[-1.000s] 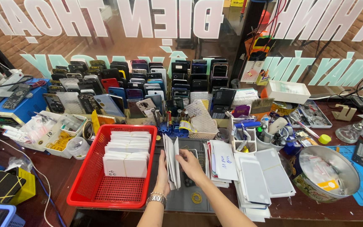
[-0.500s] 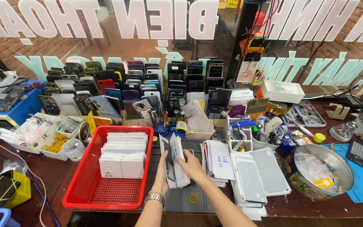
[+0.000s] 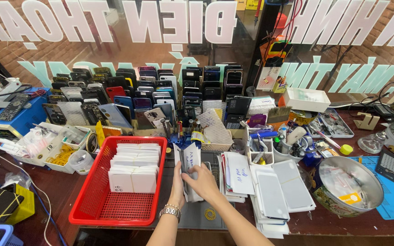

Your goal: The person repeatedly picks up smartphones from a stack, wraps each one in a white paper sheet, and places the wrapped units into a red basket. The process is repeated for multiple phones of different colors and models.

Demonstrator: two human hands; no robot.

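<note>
My left hand, with a metal watch on its wrist, presses against the left side of a stack of thin white packets standing on edge on a grey mat. My right hand grips the same stack from the right, fingers curled over its lower part. Just left of the hands stands a red plastic basket holding several rows of similar white packets. More flat white packets and grey-faced ones lie to the right of the hands.
Rows of upright phones fill the back of the bench against a glass window. A metal bowl sits at the right, white parts trays and a blue box at the left. Tool cups stand behind the packets.
Both hands have stayed at the packet stack; the packets were fanned apart earlier and are now gathered upright between the hands. The view has shifted slightly.
</note>
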